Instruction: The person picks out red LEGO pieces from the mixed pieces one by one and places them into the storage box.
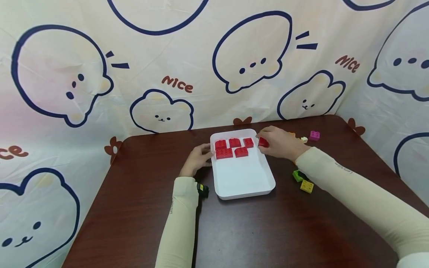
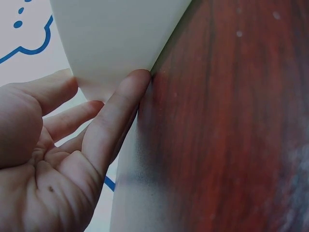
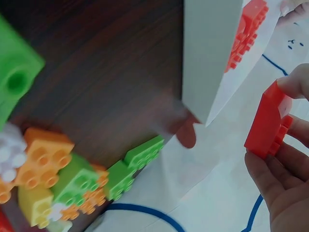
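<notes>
Right now the right hand (image 1: 279, 143) pinches a red brick (image 1: 263, 142) between thumb and fingertips, holding it just past the white tray's (image 1: 248, 182) far right corner, at about two o'clock from the tray's middle. Five more red bricks (image 1: 233, 147) sit in the tray's far end. At nine o'clock, the left hand (image 1: 197, 158) rests on the brown table (image 1: 140, 208), fingers straight and relaxed, one fingertip (image 2: 137, 79) touching the tray's left wall. Loose coloured bricks (image 1: 303, 181) lie at three o'clock, beneath the right forearm.
</notes>
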### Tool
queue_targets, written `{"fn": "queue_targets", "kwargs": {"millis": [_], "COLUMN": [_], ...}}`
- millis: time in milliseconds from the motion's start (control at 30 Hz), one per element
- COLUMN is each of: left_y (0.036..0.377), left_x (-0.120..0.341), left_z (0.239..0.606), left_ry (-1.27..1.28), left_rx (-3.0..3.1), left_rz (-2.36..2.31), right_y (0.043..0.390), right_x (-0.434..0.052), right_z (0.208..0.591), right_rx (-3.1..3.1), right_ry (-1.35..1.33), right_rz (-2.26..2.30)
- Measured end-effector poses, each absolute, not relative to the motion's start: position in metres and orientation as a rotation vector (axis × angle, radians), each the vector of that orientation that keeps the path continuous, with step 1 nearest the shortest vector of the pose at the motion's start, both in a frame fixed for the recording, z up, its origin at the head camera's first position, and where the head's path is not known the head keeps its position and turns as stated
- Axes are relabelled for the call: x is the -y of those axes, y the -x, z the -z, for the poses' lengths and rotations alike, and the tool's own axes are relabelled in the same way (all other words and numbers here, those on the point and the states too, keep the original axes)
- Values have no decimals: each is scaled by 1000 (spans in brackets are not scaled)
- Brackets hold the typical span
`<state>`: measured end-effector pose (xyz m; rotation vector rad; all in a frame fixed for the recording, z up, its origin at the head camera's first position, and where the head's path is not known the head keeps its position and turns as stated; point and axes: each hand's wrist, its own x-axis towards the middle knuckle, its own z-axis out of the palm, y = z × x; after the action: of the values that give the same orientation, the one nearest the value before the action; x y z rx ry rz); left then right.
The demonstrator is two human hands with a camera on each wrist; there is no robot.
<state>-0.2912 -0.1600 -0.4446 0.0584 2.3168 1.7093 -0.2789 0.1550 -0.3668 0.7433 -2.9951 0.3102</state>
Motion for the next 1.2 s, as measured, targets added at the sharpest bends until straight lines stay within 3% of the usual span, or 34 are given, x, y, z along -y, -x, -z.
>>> {"fn": "queue_targets", "kwargs": {"millis": [1200], "left_y": [292], "left_x": [159], "left_z": [445], "left_ry": [-51], "left_rx": [-2328], "left_rz": [-1705], "right_y": [273], "right_x": [-70], "right_z": [374], "right_rx": [2974], "right_ry": [-1040], "right_rz": [-249]}}
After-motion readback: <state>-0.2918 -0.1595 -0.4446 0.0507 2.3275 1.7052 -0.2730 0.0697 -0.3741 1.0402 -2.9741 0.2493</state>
